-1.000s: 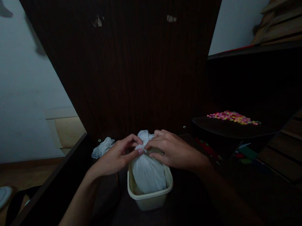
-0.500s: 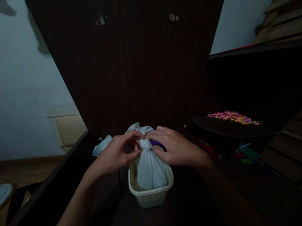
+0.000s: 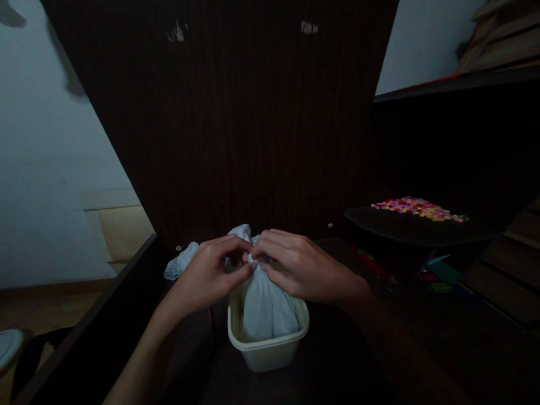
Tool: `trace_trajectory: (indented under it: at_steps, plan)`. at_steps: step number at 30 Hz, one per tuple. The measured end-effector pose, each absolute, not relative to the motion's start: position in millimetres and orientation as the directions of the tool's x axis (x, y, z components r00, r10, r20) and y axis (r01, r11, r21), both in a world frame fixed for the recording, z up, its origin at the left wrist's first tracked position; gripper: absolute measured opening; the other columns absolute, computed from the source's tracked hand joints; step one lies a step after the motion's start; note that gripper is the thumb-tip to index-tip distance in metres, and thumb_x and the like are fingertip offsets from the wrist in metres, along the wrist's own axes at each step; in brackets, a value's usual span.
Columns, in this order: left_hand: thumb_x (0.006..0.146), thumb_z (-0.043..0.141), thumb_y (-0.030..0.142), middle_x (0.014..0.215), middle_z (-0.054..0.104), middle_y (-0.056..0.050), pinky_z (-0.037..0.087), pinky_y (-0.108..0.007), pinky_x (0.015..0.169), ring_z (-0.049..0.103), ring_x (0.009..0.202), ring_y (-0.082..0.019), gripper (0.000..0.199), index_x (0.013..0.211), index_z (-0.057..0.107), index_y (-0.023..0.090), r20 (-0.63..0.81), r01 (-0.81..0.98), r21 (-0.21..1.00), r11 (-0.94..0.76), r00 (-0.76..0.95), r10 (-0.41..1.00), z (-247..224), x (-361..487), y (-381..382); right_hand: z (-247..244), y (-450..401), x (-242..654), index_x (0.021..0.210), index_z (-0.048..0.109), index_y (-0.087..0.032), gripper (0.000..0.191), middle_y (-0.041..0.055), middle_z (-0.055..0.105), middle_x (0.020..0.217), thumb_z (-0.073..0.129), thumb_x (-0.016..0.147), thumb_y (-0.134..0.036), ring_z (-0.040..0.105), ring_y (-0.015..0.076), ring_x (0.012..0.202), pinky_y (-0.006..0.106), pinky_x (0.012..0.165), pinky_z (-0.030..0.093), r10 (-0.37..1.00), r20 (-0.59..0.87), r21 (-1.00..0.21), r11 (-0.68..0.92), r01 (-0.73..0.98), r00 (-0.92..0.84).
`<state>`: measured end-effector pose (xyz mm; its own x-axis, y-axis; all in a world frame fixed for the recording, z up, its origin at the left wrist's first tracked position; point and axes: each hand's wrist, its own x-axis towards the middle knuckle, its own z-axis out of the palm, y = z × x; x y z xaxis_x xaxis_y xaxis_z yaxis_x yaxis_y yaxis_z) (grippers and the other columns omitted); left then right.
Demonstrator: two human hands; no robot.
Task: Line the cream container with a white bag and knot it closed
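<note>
A white plastic bag (image 3: 268,310), gathered and knotted at its neck, sits inside a cream plastic basket (image 3: 271,346) on the dark surface. At the knot, the fingertips of my left hand (image 3: 219,264) pinch the bag from the left. Opposite them, my right hand (image 3: 299,264) pinches the same knot, its fingers covering most of it. The loose top of the bag sticks up behind my fingers. Another crumpled pale plastic bag (image 3: 182,261) lies just beyond my left hand, partly hidden by it.
A dark wooden panel (image 3: 248,120) rises behind the basket. On the right, a dark shelf (image 3: 400,229) carries a pile of small colourful pieces (image 3: 417,209); red and green items (image 3: 443,272) lie beneath it. A dark side board (image 3: 91,318) runs along the left.
My right hand has moved left and closed its fingers onto the knot, which is now mostly covered. My left hand has stayed nearly in place.
</note>
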<state>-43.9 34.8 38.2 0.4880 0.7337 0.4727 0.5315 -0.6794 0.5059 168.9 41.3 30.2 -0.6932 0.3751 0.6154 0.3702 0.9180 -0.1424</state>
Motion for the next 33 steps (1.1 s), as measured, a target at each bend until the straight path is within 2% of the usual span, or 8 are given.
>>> trace_trajectory:
  at_steps: [7, 12, 20, 26, 30, 33]
  plan:
    - [0.090, 0.060, 0.023, 0.078, 0.069, 0.000, 0.046, -0.024, 0.069, 0.061, 0.070, -0.014, 0.014, 0.082, 0.070, 0.017, 0.482, 0.540, 0.492, -0.683, 0.485, 0.730, 36, -42, 36, 31, 40, 168, 0.105, 0.059, -0.017, 0.015, 0.0064, 0.065, 0.100, 0.055, 0.093, -0.008, 0.060, 0.0195, 0.093, 0.031, 0.080, 0.047, 0.438, 0.578, -0.136, 0.884, 0.448, -0.688]
    - [0.092, 0.059, 0.023, 0.083, 0.073, -0.001, 0.047, -0.025, 0.072, 0.064, 0.074, -0.015, 0.016, 0.085, 0.072, 0.017, 0.494, 0.530, 0.503, -0.682, 0.471, 0.731, 35, -41, 37, 28, 41, 167, 0.100, 0.057, -0.018, 0.011, 0.0051, 0.064, 0.095, 0.055, 0.093, -0.010, 0.059, 0.0186, 0.087, 0.029, 0.074, 0.043, 0.454, 0.609, -0.117, 0.863, 0.492, -0.651]
    - [0.091, 0.059, 0.020, 0.091, 0.076, -0.003, 0.049, -0.027, 0.077, 0.069, 0.082, -0.017, 0.018, 0.096, 0.075, 0.017, 0.500, 0.489, 0.530, -0.693, 0.480, 0.721, 33, -45, 39, 29, 43, 171, 0.090, 0.052, -0.019, 0.014, -0.0014, 0.054, 0.084, 0.055, 0.085, -0.006, 0.050, 0.0123, 0.071, 0.026, 0.064, 0.033, 0.499, 0.577, -0.247, 0.861, 0.444, -0.647]
    - [0.090, 0.058, 0.018, 0.090, 0.075, -0.003, 0.049, -0.027, 0.075, 0.068, 0.081, -0.017, 0.020, 0.097, 0.077, 0.017, 0.490, 0.475, 0.549, -0.688, 0.483, 0.725, 32, -50, 43, 33, 44, 176, 0.092, 0.055, -0.018, 0.020, -0.0053, 0.050, 0.079, 0.057, 0.082, -0.001, 0.044, 0.0081, 0.063, 0.023, 0.061, 0.032, 0.498, 0.545, -0.385, 0.863, 0.326, -0.674]
    - [0.090, 0.062, 0.023, 0.087, 0.073, -0.003, 0.048, -0.026, 0.073, 0.066, 0.079, -0.017, 0.017, 0.093, 0.077, 0.016, 0.489, 0.474, 0.576, -0.667, 0.453, 0.745, 34, -50, 41, 32, 44, 177, 0.090, 0.055, -0.018, 0.019, -0.0061, 0.050, 0.077, 0.058, 0.082, -0.001, 0.044, 0.0073, 0.061, 0.021, 0.059, 0.033, 0.511, 0.573, -0.444, 0.851, 0.281, -0.641]
    - [0.089, 0.066, 0.030, 0.085, 0.072, -0.003, 0.048, -0.026, 0.071, 0.063, 0.075, -0.016, 0.019, 0.093, 0.077, 0.015, 0.461, 0.459, 0.611, -0.645, 0.456, 0.761, 35, -48, 40, 31, 44, 177, 0.089, 0.054, -0.019, 0.019, -0.0055, 0.050, 0.078, 0.058, 0.082, -0.002, 0.044, 0.0076, 0.062, 0.022, 0.059, 0.033, 0.505, 0.591, -0.445, 0.854, 0.268, -0.629]
